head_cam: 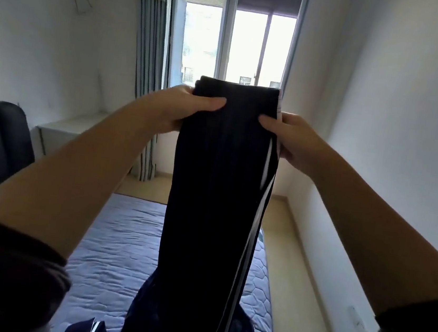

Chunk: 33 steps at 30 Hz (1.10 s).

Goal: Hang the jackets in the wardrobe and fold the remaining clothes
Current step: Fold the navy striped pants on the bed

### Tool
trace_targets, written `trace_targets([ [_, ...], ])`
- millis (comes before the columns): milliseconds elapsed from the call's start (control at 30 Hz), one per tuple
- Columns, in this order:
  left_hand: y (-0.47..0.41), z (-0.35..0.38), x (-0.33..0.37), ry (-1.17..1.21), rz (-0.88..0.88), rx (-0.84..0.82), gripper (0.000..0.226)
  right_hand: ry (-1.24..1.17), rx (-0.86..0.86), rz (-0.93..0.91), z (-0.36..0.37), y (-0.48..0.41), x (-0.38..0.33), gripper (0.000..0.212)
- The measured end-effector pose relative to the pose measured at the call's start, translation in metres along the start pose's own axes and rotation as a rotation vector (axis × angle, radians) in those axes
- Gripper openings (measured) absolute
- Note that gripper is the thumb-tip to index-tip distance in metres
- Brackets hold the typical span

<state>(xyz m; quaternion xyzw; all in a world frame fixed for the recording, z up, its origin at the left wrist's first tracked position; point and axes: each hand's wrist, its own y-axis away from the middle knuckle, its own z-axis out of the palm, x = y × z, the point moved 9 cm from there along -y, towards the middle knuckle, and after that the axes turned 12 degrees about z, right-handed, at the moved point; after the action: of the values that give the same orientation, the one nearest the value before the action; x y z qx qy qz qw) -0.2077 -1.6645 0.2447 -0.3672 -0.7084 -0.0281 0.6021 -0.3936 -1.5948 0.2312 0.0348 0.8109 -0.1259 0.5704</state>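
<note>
Above the blue bed [119, 250] facing the window [234, 35], we are pinching the waistband of the striped trousers [214, 193], left hand [180, 108] and right hand [295, 139] level. Their length is hanging straight down, cuffs pooling at the bed's near edge.

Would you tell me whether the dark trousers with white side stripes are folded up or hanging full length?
Hanging full length: the trousers, gripped at the waistband by left hand and right hand, reach the blue quilted mattress.

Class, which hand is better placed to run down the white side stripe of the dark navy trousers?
Likely the right hand: it grips the dark navy trousers at the striped edge; the left hand holds the opposite edge.
</note>
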Motion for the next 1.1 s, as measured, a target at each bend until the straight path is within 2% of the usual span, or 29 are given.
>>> trace_targets([
  [133, -0.006, 0.003, 0.002, -0.021, -0.024, 0.001, 0.035, -0.09, -0.045, 0.07, -0.005, -0.004, 0.003, 0.022],
  [333, -0.017, 0.002, 0.008, 0.015, -0.111, -0.006, 0.041, -0.084, -0.08, 0.083, -0.015, -0.014, -0.011, 0.021],
  [433, -0.033, 0.0, 0.018, 0.018, -0.077, 0.029, 0.039, -0.044, -0.018, 0.065, -0.027, -0.028, -0.025, 0.023],
  [533, -0.052, -0.002, 0.021, 0.01, -0.002, 0.082, 0.033, 0.073, 0.067, 0.044, -0.031, -0.043, -0.026, 0.033],
  [700, -0.068, 0.007, 0.014, -0.041, 0.056, 0.035, 0.021, 0.069, 0.109, 0.046, -0.037, -0.053, -0.013, 0.032],
  [867, -0.076, 0.015, 0.015, -0.034, 0.013, 0.014, 0.025, 0.143, 0.142, 0.083, -0.052, -0.054, -0.017, 0.04],
  [1100, -0.08, 0.013, 0.035, -0.029, 0.016, 0.026, 0.035, 0.188, 0.117, 0.037, -0.069, -0.043, -0.043, 0.024],
])
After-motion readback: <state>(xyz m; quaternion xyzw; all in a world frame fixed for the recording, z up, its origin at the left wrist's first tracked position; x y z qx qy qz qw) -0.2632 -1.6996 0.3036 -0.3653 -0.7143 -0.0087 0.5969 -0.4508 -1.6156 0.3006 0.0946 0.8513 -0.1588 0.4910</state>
